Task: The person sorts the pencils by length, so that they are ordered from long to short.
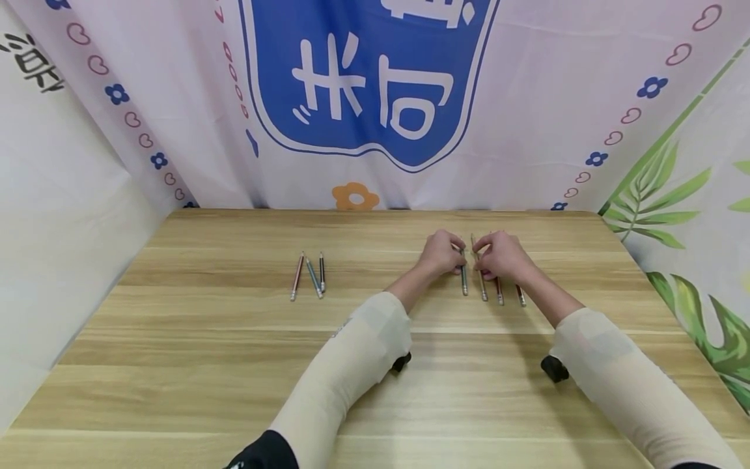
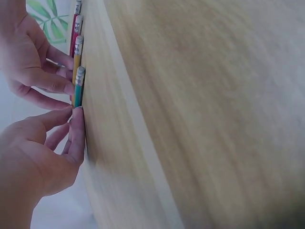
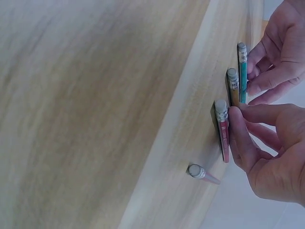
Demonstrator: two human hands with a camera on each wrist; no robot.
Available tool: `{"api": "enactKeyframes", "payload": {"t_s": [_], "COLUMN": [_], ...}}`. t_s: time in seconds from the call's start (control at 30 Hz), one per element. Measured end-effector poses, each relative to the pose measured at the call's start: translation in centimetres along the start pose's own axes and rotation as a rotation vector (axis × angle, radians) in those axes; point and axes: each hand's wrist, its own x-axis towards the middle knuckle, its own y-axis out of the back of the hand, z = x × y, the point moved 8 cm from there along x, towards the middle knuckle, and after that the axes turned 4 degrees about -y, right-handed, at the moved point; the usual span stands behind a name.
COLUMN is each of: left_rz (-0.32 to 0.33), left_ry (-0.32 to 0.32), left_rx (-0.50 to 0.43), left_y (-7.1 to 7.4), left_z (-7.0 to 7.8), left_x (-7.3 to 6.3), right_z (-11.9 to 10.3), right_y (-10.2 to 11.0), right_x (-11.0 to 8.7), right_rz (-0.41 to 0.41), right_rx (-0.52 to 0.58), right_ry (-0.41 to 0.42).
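Observation:
Toward the table's back right, my left hand (image 1: pixel 443 253) pinches a green pencil (image 1: pixel 465 283) between thumb and fingers. Just right of it, my right hand (image 1: pixel 502 255) pinches a yellow pencil (image 1: pixel 482 286). Both pencils lie with their eraser ends toward me. In the right wrist view, a red pencil (image 3: pixel 223 131) lies close beside the right fingers, and another reddish pencil (image 3: pixel 204 174) is farther off, angled away. The left wrist view has the green pencil (image 2: pixel 79 90) at the left fingertips, its far part hidden by them.
On the left of the wooden table (image 1: pixel 205 365) lie a red pencil (image 1: pixel 297 277), a blue pencil (image 1: pixel 314 279) and a black pencil (image 1: pixel 321 270); the blue one slants toward the black one's eraser end. A printed curtain (image 1: pixel 527 117) hangs along the back edge.

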Motion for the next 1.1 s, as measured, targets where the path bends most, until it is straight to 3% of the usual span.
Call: {"api": "enactKeyframes", "payload": {"t_s": [0.2, 0.47, 0.7, 1.1], "left_rz": [-0.028, -0.096, -0.11, -0.13], "left_ry": [0.017, 0.022, 0.015, 0.013], "left_rx": [-0.088, -0.103, -0.064, -0.108], "left_y": [0.4, 1.0, 2.3, 5.2], "left_z": [-0.1, -0.2, -0.3, -0.8], "left_x": [-0.6, -1.7, -2.2, -3.1], "right_z": [-0.2, -0.1, -0.6, -2.9], "right_y": [-0.1, 0.0, 0.4, 0.5], "right_x": [0.0, -0.3, -0.4, -1.1], "right_rz": [-0.014, -0.012, 0.014, 0.093], "right_rx": [-0.015, -0.022, -0.007, 0.023], "right_ry": [0.011, 0.01, 0.046, 0.142]}}
